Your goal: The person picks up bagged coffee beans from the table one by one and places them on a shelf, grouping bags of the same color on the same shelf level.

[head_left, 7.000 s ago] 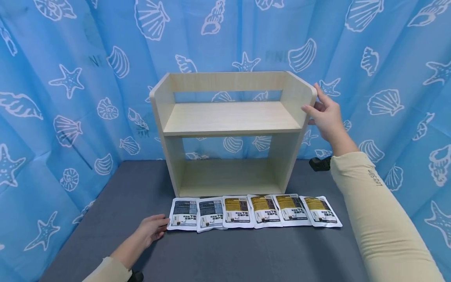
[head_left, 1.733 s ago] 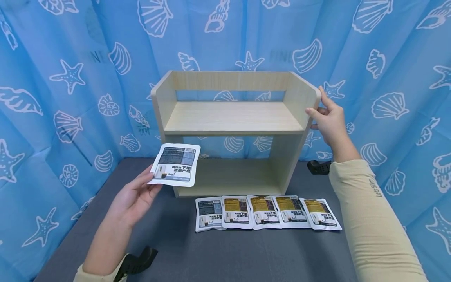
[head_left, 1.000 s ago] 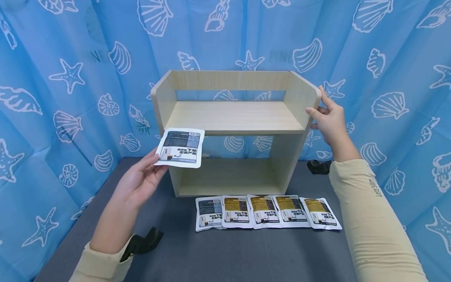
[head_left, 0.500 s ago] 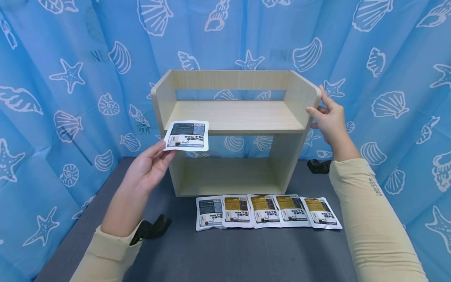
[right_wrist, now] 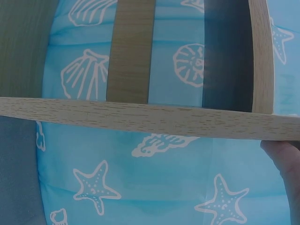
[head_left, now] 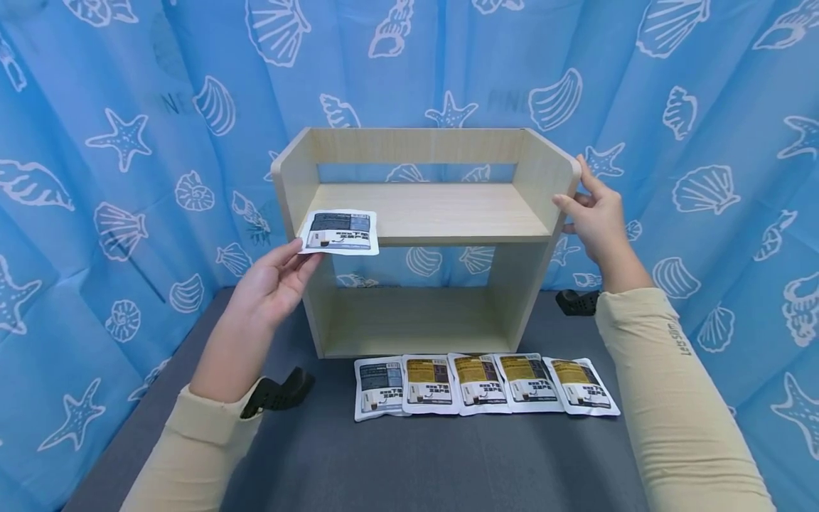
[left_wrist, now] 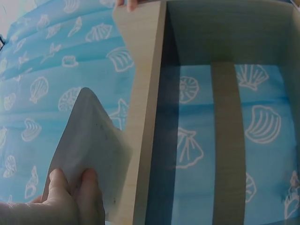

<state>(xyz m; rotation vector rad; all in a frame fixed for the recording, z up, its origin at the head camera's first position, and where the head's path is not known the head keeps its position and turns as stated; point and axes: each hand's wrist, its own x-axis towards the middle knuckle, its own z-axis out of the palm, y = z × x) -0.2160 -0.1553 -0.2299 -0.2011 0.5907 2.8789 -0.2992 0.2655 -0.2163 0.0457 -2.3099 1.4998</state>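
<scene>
My left hand (head_left: 271, 288) pinches a white pouch (head_left: 341, 232) with a dark blue and grey label by its near left corner. The pouch lies nearly flat at the left front edge of the upper board of a pale wooden shelf (head_left: 422, 213); whether it touches the board I cannot tell. In the left wrist view, thumb and fingers hold the pouch's plain underside (left_wrist: 93, 140) beside the shelf's wood. My right hand (head_left: 598, 220) grips the upper front edge of the shelf's right side panel, its thumb in front. Only a fingertip of it shows in the right wrist view.
On the dark grey table (head_left: 409, 469), in front of the shelf, several pouches lie in a row: one blue-labelled pouch (head_left: 380, 389) at the left, then gold-labelled pouches (head_left: 480, 384). A blue shell-print curtain (head_left: 160, 142) hangs behind and at both sides.
The left hand has taken the leftmost blue-labelled pouch from the row and raised it to the upper board, tilting it flatter. The right hand keeps its grip on the side panel.
</scene>
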